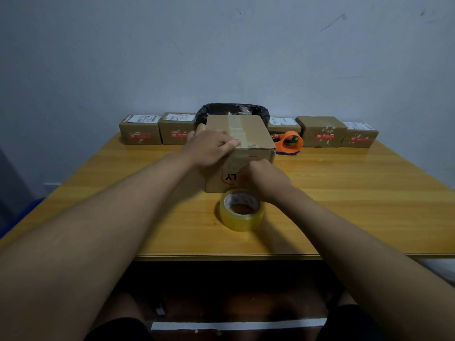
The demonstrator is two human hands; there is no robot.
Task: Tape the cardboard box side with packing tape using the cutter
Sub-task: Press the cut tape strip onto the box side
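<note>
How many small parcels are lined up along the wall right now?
5 visible: two left of the big box, at and; three right of it, at and. The box and bin could hide more.

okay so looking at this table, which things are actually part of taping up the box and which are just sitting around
Part of the job:
- cardboard box, with the left hand on its top and the right hand against its near side
- roll of packing tape
- orange tape cutter, set down to the right of the box

Just lying about:
- five small parcels along the wall
- black-lined bin behind the box
</note>
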